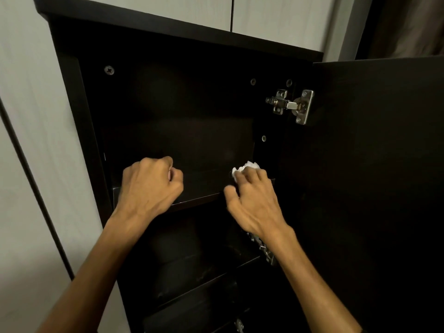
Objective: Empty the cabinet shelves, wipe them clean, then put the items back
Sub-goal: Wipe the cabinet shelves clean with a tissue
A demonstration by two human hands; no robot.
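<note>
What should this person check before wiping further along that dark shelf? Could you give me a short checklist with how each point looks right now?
1. Top dark wooden shelf free of items: ok, nothing visible on it.
2. Crumpled white tissue wad in hand: ok, the right hand pinches it at the shelf's right end.
3. Left hand out of the wiping path: not ok, it sits curled at the shelf's front edge.
4. Dark cabinet door open wide: ok.
5. Shelf already clean: cannot tell, too dark.

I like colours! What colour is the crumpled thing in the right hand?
White. The crumpled tissue shows in the head view.
</note>
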